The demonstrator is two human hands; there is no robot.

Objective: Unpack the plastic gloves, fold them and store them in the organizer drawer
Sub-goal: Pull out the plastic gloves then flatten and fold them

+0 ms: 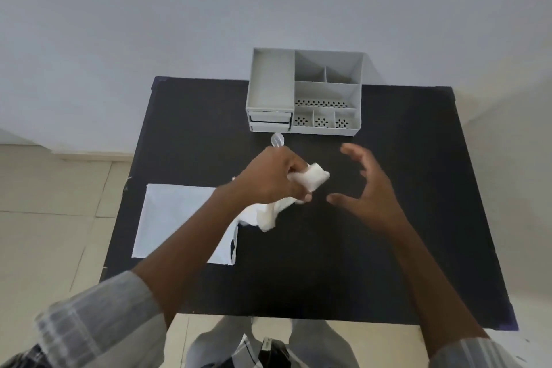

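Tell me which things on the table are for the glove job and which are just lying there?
For the job:
folded plastic glove gripped in the left hand
right hand, open and empty
grey organizer with its drawers
white packet

Just lying about:
small clear plastic piece in front of the drawers; cannot tell what it is

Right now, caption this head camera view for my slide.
Left hand grips a bunched plastic glove above the black table; right hand open beside it, grey organizer behind.
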